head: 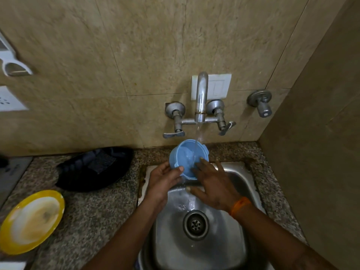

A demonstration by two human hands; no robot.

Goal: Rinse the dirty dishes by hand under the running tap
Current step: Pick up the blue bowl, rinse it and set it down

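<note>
A small blue bowl is held tilted over the back edge of a steel sink, directly under the stream of water falling from a wall-mounted tap. The left hand grips the bowl's outer wall, thumb pressed on the near rim. The right hand is spread open, its fingertips reaching into the bowl's inside; an orange band circles that wrist. Water runs off the bowl's lower edge into the basin, where the round drain sits below the hands.

The sink is set into a speckled granite counter. On it, well to the left, lies a yellow plate smeared with pale residue, and behind that, nearer the wall, a black tray with a dark scrub pad in it. Beige stone tiles cover the wall; a white switch plate sits behind the spout and a separate valve juts out to its right
</note>
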